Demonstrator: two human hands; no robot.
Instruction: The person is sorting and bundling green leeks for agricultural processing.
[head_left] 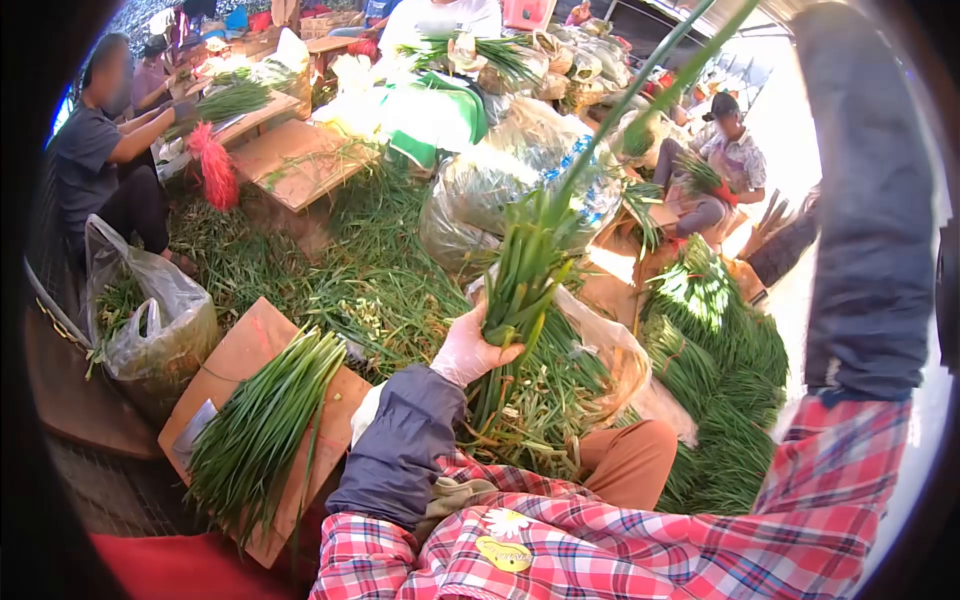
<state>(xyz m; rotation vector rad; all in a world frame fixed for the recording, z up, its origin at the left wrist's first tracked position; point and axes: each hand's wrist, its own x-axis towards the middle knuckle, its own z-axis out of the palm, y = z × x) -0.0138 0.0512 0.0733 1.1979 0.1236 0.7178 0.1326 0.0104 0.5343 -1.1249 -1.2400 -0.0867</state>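
Observation:
My left hand [475,345], in a pale thin glove, is closed around a bunch of green chives [525,265] held upright in front of me. A couple of long stalks rise from that bunch toward the top right. My right sleeve [865,210] reaches up along the right edge, and the hand at its end is out of the picture. Left of my left hand, a pile of long chives [265,430] lies on a tilted wooden board [258,335]. Below the held bunch is an open plastic bag [625,350] with loose cut greens in and around it.
Loose greens [380,270] cover the ground ahead. Tied chive bundles [725,400] are heaped at the right. A clear bag [160,340] stands at the left, and large plastic bags [470,200] sit beyond. Co-workers sit left [95,150] and right [725,160]; another is at the back.

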